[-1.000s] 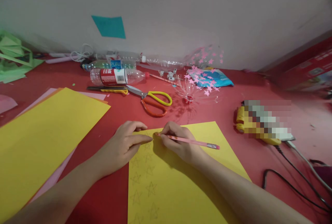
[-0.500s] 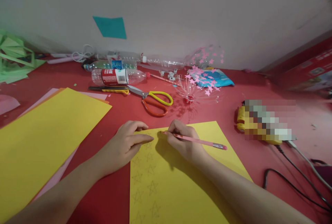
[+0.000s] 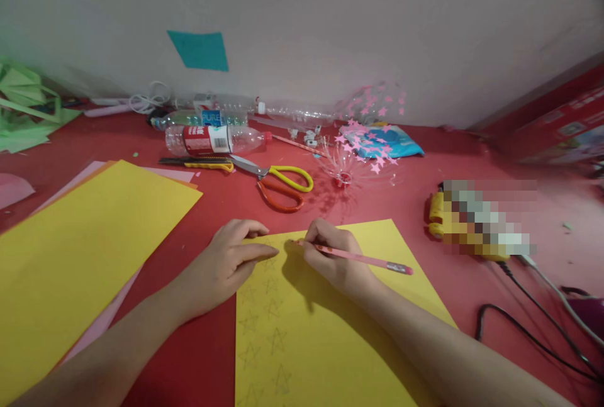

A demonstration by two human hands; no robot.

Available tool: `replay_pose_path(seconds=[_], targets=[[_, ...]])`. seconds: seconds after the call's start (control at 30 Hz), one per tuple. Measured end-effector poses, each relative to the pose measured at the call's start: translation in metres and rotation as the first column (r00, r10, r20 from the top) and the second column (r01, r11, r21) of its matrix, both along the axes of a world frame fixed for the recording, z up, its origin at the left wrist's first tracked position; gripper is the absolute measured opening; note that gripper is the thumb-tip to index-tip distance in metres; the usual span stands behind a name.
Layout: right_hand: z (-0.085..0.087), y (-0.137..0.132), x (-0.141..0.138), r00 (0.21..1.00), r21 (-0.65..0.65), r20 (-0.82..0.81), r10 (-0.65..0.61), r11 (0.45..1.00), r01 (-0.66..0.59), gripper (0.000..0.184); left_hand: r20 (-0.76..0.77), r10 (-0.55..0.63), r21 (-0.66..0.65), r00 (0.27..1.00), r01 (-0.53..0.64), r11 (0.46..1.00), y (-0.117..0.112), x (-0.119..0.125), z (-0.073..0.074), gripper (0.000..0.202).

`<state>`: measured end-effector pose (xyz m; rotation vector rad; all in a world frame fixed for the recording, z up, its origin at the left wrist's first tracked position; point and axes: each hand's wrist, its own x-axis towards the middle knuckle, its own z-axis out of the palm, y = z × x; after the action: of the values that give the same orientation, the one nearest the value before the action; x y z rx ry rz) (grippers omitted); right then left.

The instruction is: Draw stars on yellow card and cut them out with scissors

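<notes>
**A:** What's different from a second ago?

**B:** Little. The right hand [image 3: 333, 262] has slid a touch toward the right of the frame, and the tip of the pencil [image 3: 363, 259] went with it. The tip was almost against the left forefinger then. Now it sits clear of it, near the top edge of the yellow sheet [image 3: 306, 344]. Over the last half second it has hardly shifted.

**A:** And the hands?

**B:** The right hand's fingers are pinched round the pencil close to its point, with the eraser end sticking out to the right. The left hand [image 3: 226, 265] lies flat with its fingers loosely spread. It presses the sheet's upper left corner to the tabletop [image 3: 406, 199] and hasn't stirred.

**A:** So where does the drawing stand?

**B:** I'd judge the tip has gone to a fresh spot beside the columns of pencilled stars [image 3: 277, 339] on the sheet's left side. Whether it's marking right now, I can't tell.

**A:** The rest of the surface?

**B:** It's red and cluttered. There's a big yellow paper [image 3: 85, 237] at left and scissors [image 3: 283, 183] at centre. Behind them lie a utility knife [image 3: 198, 163] and plastic bottles [image 3: 212, 139]. Cut pink stars [image 3: 372, 149] sit at upper centre, green scraps [image 3: 23, 111] at far left, and black cables [image 3: 528, 331] at lower right.

**A:** The room?

**B:** A plain pale wall [image 3: 306, 29] with a teal patch [image 3: 201, 50] at upper left, and a red box [image 3: 557, 124] at the right edge.
</notes>
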<state>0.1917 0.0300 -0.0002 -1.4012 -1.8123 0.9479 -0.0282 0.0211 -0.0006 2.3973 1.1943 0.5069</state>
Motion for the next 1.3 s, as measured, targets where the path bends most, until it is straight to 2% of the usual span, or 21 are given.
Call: replay_pose_path(seconds=[0.17,0.4,0.73,0.87,1.0,1.07,1.17,1.3], targets=[[0.001,-0.002,-0.002,0.997,-0.013,-0.032,0.070,0.997,-0.070,0.009,0.000,0.000,-0.006,1.000,0.000,1.000,-0.001,-0.001,-0.001,0.036],[0.002,-0.004,-0.001,0.991,0.010,0.003,0.134,0.991,-0.134,0.010,-0.017,-0.008,-0.027,1.000,0.008,1.000,-0.001,-0.002,-0.002,0.037],[0.003,-0.005,-0.001,0.987,0.006,0.014,0.163,0.987,-0.163,0.011,-0.004,-0.008,-0.026,1.000,0.008,1.000,-0.001,-0.002,-0.002,0.037],[-0.001,-0.001,0.002,0.985,-0.025,-0.107,0.135,0.990,-0.139,0.016,0.009,-0.006,-0.020,1.000,0.007,1.000,0.000,-0.002,-0.004,0.035],[-0.004,0.002,0.006,0.961,-0.146,-0.273,0.034,0.986,-0.077,0.021,0.016,-0.019,0.007,1.000,0.019,1.000,0.001,0.000,-0.003,0.030],[-0.002,0.002,0.007,0.964,-0.183,-0.264,0.036,0.979,-0.087,0.014,0.017,-0.016,0.014,1.000,0.016,1.000,0.001,0.000,-0.002,0.029],[0.009,0.000,0.009,0.974,-0.189,-0.200,0.110,0.971,-0.148,0.004,0.019,-0.012,0.018,1.000,0.012,1.000,0.001,0.001,-0.003,0.028],[0.023,-0.003,0.009,0.974,-0.157,-0.177,0.143,0.973,-0.172,0.007,0.023,-0.018,0.036,1.000,0.017,0.999,0.002,0.000,-0.005,0.030]])
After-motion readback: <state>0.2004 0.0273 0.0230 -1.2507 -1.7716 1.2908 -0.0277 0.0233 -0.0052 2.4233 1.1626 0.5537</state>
